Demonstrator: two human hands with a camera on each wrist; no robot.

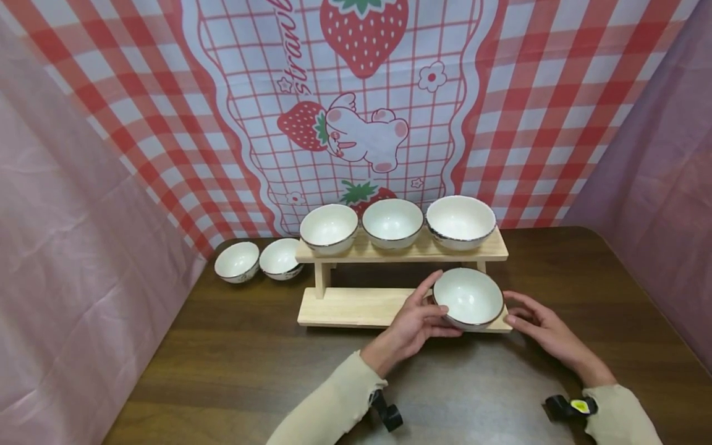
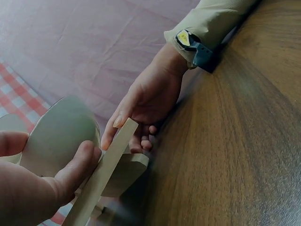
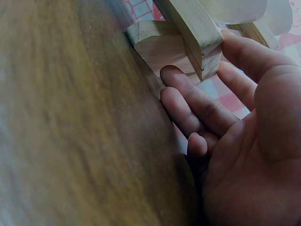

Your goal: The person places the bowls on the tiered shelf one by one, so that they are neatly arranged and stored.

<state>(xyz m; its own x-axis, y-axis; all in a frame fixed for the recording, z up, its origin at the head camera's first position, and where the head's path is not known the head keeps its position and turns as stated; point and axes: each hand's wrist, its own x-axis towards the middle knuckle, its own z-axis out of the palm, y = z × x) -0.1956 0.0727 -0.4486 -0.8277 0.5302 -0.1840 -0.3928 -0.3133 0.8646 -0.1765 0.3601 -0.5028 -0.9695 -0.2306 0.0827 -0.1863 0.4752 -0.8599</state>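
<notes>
A white bowl with a dark rim (image 1: 468, 298) is at the right end of the lower board of a wooden two-tier stand (image 1: 345, 307). My left hand (image 1: 413, 321) grips this bowl by its left side, the thumb over the near rim. In the left wrist view, the same bowl (image 2: 61, 134) tilts beside the board's edge. My right hand (image 1: 547, 327) is by the stand's right end, its fingers loosely bent. The right wrist view shows its thumb (image 3: 244, 49) at the corner of the board (image 3: 200, 35); no object is in its palm.
Three more bowls stand in a row on the upper board (image 1: 400, 252). At the table's back left, two bowls (image 1: 237, 262) sit side by side, the right one partly behind the stand. A checked strawberry cloth (image 1: 356, 99) hangs behind; pink curtains (image 1: 72, 235) flank the table.
</notes>
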